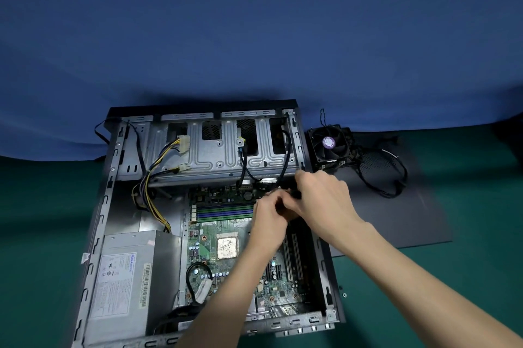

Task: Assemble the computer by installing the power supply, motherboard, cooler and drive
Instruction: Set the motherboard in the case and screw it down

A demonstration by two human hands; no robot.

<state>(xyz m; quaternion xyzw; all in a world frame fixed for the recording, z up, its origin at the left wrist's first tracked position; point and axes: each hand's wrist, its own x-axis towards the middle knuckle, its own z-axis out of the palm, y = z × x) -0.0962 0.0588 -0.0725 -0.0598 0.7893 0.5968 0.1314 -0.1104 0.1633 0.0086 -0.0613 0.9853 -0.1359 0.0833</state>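
Item: open grey steel computer case (113,206), lying flat on its side, long axis running away from the person.

Hands: left hand (268,220) and right hand (319,195) are together, touching, at the far right corner of the green motherboard (226,262). Both are curled round a small black object, probably a cable connector; exactly what, and how tightly, I cannot tell.

Left of the hands, nearer the person: grey boxed power supply (127,277), seated in the case. Beneath the left forearm: bare square processor (227,247), no cooler on it.

Right of the hands, beyond the case wall: black finned cooler with fan (331,146), fan upward, nearer the right hand, resting on a dark grey side panel (396,220).

Surface: green mat (42,234). Behind: blue cloth backdrop (254,50).
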